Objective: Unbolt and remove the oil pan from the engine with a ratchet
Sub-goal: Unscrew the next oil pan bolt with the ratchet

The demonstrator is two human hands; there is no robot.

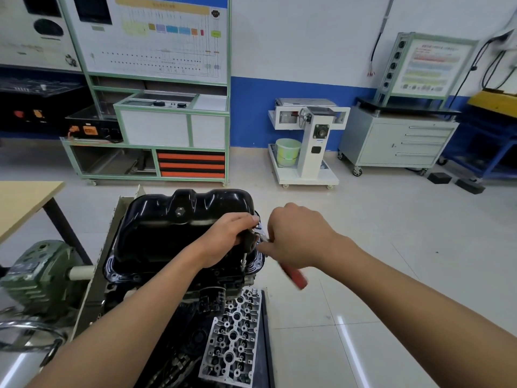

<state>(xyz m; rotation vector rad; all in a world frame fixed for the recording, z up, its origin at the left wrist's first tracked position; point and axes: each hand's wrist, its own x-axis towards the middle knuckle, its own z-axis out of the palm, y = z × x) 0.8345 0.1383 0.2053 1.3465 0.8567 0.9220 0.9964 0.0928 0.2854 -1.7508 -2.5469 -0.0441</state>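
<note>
Head view is showing both hands meeting at the right rim of the black oil pan [179, 219]. The left hand [226, 236] is curling around the ratchet head and its extension, which is standing on a flange bolt, while the right hand [299, 236] is gripping the ratchet [293, 275] by its red handle. The oil pan is sitting upside-up on the engine [195, 317], beside an exposed aluminium cylinder head [232, 340]. A wooden table [22, 203] is standing left. Beyond, on the pale tiled floor [391, 247], a green-framed training board [156, 79] and a grey drawer cabinet [397, 141] are lining the blue-and-white wall.
</note>
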